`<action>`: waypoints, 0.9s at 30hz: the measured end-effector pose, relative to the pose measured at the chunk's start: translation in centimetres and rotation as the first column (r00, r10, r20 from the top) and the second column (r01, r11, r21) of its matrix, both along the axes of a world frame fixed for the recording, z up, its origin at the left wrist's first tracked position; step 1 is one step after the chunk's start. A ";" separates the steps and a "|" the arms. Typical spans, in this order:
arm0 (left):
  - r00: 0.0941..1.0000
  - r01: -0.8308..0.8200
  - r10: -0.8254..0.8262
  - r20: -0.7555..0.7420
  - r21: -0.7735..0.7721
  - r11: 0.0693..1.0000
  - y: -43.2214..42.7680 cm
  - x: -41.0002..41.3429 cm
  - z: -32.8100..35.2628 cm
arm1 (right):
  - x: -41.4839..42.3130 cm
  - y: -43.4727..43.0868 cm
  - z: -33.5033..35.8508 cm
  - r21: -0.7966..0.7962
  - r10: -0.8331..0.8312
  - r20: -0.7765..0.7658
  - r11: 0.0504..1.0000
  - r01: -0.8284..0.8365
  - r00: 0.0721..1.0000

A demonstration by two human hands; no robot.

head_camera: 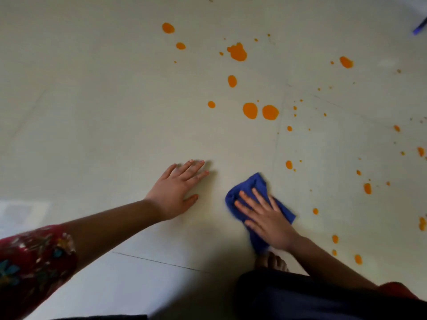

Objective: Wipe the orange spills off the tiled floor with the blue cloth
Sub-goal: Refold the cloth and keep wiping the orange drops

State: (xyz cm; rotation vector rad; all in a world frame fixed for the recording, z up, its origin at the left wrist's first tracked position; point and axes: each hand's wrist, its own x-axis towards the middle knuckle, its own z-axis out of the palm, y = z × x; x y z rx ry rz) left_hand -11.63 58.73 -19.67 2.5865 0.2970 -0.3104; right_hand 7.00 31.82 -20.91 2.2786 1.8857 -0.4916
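**Blue cloth under the right palm, orange spots scattered across the tile**

The tiled floor [115, 112] is pale cream with a dull sheen, its large squares divided by thin dark grout lines, one running slantwise at lower centre of the frame. The orange spills [250, 110] are opaque, rounded blobs with smooth edges: two fat ovals side by side at centre, a lobed patch above them at upper centre, and many smaller drops and specks fanning out toward the right edge.

The blue cloth [250, 184] is a soft, rumpled piece of deep blue fabric, bunched into an uneven wedge at lower centre-right. The right hand [265, 218] lies flat on top of it with the fingers spread and extended toward the upper left, palm pressing the fabric onto the tile; cloth shows beyond the fingertips, to the right of the hand and below the wrist. The floor immediately around the cloth is free of orange; the closest drops sit to its upper right and right.

The left hand [176, 189] rests palm-down on bare tile just left of the cloth, fingers spread, holding nothing. Its forearm leads down to a dark red floral sleeve [30, 266] at lower left.

A bare foot [271, 262] shows just beneath the cloth's lower end, partly behind the right wrist, above dark clothing [300, 299] filling the lower right. A small blue object [420, 27], cut off and unclear, lies at the upper right edge.
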 end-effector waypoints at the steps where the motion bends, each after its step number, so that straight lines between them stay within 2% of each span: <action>1: 0.999 0.045 -0.045 -0.018 0.004 0.999 -0.5 0.4 0.4 | 1.5 -0.8 0.3 -0.003 -0.101 -0.002 0.995 0.101 0.995; 4: 0.985 0.160 -0.156 -0.071 0.039 0.986 -0.6 1.5 1.8 | 6.2 0.1 0.9 -0.005 -0.228 0.018 0.974 0.228 0.973; 6: 0.972 0.218 -0.210 -0.106 0.074 0.973 -0.4 2.9 2.9 | 7.5 1.5 1.0 -0.037 -0.217 0.025 0.975 0.218 0.976; 9: 0.958 0.259 -0.241 -0.153 0.112 0.959 -0.4 5.8 3.8 | 5.4 1.7 0.2 0.041 -0.118 0.033 0.992 0.116 0.992; 11: 0.963 0.227 -0.204 -0.177 0.119 0.967 -0.5 7.7 3.9 | 3.4 -0.8 -0.5 0.114 0.005 0.069 0.993 -0.013 0.998; 13: 0.974 0.157 -0.134 -0.184 0.113 0.981 -1.3 10.0 3.7 | 4.5 -2.9 -0.5 0.154 0.042 0.069 0.987 -0.053 0.997; 15: 0.984 0.057 -0.046 -0.175 0.062 0.996 -3.4 12.2 3.3 | 7.4 -3.8 -0.7 0.177 -0.073 0.080 0.982 0.058 0.994; 18: 0.988 -0.050 0.048 -0.149 -0.009 0.999 -6.9 15.4 2.2 | 13.0 -1.8 -1.1 0.201 -0.376 0.131 0.916 0.347 0.917; 21: 0.969 -0.211 0.197 -0.152 -0.080 0.974 -10.0 18.2 1.4 | 14.1 1.2 -1.1 0.250 -0.471 0.063 0.861 0.443 0.880; 23: 0.960 -0.244 0.226 -0.166 -0.096 0.965 -11.5 19.0 1.4 | 12.2 0.6 -1.4 0.293 -0.365 0.036 0.894 0.339 0.930; 25: 0.971 -0.194 0.180 -0.157 -0.077 0.978 -12.1 19.1 1.4 | 10.2 -2.8 -1.3 0.257 -0.162 0.052 0.956 0.144 0.985; 27: 0.978 -0.152 0.143 -0.152 -0.044 0.987 -11.9 18.4 1.4 | 11.4 -6.3 -1.4 0.233 -0.082 0.042 0.970 0.070 0.996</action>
